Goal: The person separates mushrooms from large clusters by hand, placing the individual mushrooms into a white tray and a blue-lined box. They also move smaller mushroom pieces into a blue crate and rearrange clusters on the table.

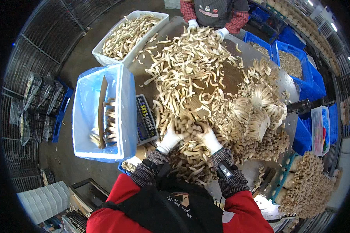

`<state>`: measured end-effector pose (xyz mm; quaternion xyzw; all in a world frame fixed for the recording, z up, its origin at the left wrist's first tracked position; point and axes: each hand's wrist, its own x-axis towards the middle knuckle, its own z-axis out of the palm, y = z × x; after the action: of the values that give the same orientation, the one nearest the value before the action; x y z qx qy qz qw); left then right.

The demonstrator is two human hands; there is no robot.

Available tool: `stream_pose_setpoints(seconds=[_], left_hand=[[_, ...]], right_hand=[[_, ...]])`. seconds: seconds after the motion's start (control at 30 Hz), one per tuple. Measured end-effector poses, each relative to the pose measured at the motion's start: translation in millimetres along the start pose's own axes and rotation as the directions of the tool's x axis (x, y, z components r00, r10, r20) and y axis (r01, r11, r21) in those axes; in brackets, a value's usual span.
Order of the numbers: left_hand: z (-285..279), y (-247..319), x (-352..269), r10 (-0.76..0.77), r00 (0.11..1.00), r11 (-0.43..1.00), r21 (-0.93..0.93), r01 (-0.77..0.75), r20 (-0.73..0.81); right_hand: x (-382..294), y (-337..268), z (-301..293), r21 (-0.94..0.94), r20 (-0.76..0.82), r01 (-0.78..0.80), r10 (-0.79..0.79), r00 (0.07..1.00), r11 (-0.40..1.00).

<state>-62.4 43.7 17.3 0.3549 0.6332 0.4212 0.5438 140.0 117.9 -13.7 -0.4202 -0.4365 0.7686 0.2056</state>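
My left hand point(170, 138) and my right hand point(208, 135), both in white gloves with bare fingertips, close in from two sides on a bunch of brown-capped mushrooms point(186, 128). The bunch lies between them at the near part of a metal table. Loose mushrooms point(189, 58) with pale curved stems spread over the table beyond my hands, and more lie beneath my wrists. To the right sit big uncut mushroom clusters point(258, 116). Left of my hands stands a digital scale point(145, 119), beside a plastic-lined bin point(127, 116) holding a few mushrooms and a long brown divider point(102, 110).
Across the table a co-worker's gloved hands point(221, 33) touch the far side of the heap. A white bin point(164, 20) full of mushrooms stands at the far left. Blue crates point(306, 62) line the right side. A dark jointed arm point(299, 107) reaches over the table's right edge.
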Motion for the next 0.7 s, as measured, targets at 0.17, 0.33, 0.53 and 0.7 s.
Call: stream_pose_setpoints(seconds=[0.17,0.33,0.53,0.7], left_hand=[[-9,26,23,0.302,0.942,0.825,-0.534,-0.183,0.144],[10,55,5,0.229,0.956,0.591,-0.806,0.012,0.183],[39,42,0,0.222,0.975,0.35,-0.933,-0.087,-0.007],[12,18,-20,0.263,0.935,0.371,-0.919,0.131,0.239]], right_hand=[[-7,-23,29,0.008,-0.329,0.329,-0.308,0.893,0.944],[-17,-84,40,-0.194,-0.403,0.453,-0.491,0.772,0.87],[-11,-50,15,-0.677,-0.41,0.294,-0.677,0.611,0.675],[-29,-11,40,-0.129,-0.253,0.368,-0.389,0.886,0.921]])
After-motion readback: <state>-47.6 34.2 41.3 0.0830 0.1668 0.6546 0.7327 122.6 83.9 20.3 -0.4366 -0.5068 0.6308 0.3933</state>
